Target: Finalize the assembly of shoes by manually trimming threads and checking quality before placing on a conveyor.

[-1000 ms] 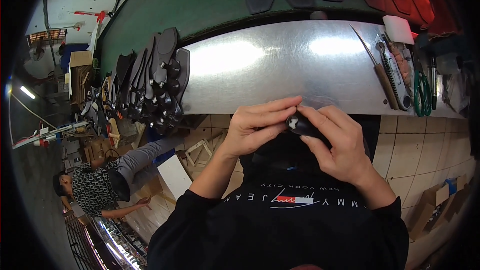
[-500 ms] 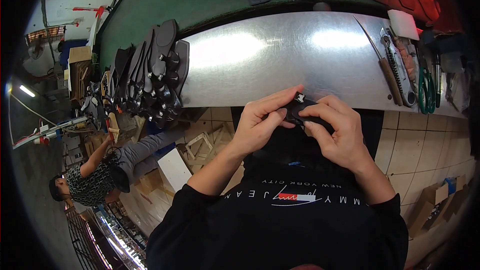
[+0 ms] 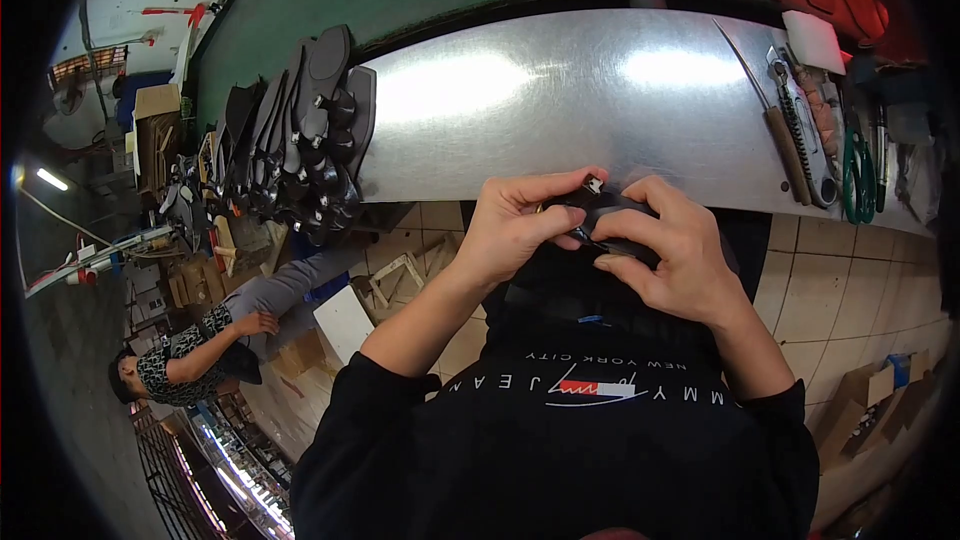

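Since the earlier frame, the co-worker's hand point(image 3: 258, 324) had moved from the wooden pieces point(image 3: 223, 240) to the grey trousers point(image 3: 290, 285). Heeled soles point(image 3: 326, 58) lay massed by the metal bench point(image 3: 560, 120)'s left end. At its near edge, the left hand point(image 3: 515, 227) pinched the pale-tipped end of a black shoe part point(image 3: 608, 203) between thumb and fingers; the right hand point(image 3: 685, 255) curved its fingers over the broader body, thumb opposed. The part appeared light, stiff and slick, best gripped by that body. An awl point(image 3: 782, 145) lay near the right end.
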Action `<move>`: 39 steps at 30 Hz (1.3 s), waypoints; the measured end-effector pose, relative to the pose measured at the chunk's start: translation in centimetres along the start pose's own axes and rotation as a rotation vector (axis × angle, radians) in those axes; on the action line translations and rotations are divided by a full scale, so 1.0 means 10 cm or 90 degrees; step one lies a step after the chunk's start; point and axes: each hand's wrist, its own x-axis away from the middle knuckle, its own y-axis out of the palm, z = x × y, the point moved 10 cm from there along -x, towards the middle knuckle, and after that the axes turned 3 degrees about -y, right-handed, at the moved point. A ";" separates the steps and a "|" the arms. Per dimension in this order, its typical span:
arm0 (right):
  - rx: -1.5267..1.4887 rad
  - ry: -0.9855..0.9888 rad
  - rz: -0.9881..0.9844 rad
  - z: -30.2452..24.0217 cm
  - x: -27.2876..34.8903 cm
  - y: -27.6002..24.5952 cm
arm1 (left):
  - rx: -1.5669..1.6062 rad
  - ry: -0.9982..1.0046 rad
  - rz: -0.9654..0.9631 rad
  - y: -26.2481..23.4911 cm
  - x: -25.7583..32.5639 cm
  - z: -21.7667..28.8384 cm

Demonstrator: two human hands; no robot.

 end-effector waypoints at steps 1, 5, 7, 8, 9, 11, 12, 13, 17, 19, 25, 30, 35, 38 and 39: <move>-0.009 0.009 0.013 0.02 0.01 0.00 | -0.017 0.016 0.009 -0.01 0.00 0.02; -0.026 0.026 0.053 0.08 0.03 0.02 | -0.043 0.084 0.029 -0.02 0.02 0.07; -0.031 0.029 0.066 0.08 0.04 0.03 | -0.048 0.094 0.030 0.00 0.02 0.08; -0.035 0.032 0.079 0.08 0.04 0.02 | -0.052 0.105 0.031 0.00 0.03 0.10; -0.034 0.032 0.080 0.09 0.05 0.02 | -0.053 0.105 0.031 0.00 0.02 0.12; 0.005 -0.023 0.104 0.00 0.07 -0.01 | -0.007 -0.004 0.012 -0.02 -0.01 0.02; 0.005 -0.024 0.104 0.01 0.08 0.00 | -0.008 -0.004 0.013 -0.03 -0.01 0.04; 0.034 -0.067 0.123 -0.04 0.10 -0.01 | 0.012 -0.035 0.004 -0.02 -0.01 0.02; 0.082 -0.176 0.166 -0.20 0.18 -0.02 | 0.106 -0.143 -0.043 0.02 0.00 -0.10; 0.079 -0.184 0.179 -0.19 0.20 -0.01 | 0.128 -0.147 -0.051 0.04 0.00 -0.12; 0.060 -0.162 0.153 -0.22 0.13 -0.07 | 0.151 -0.076 -0.073 0.02 -0.04 -0.08; 0.015 -0.058 0.189 -0.10 0.12 -0.08 | 0.019 -0.041 0.003 0.00 0.02 -0.13; -0.023 0.007 0.155 0.04 0.14 -0.05 | 0.010 -0.046 -0.011 0.01 0.04 -0.21; -0.025 0.016 0.153 0.04 0.14 -0.01 | -0.026 -0.051 -0.003 0.03 0.05 -0.18; -0.033 0.013 0.158 0.03 0.14 0.00 | -0.047 -0.031 0.008 0.02 0.06 -0.19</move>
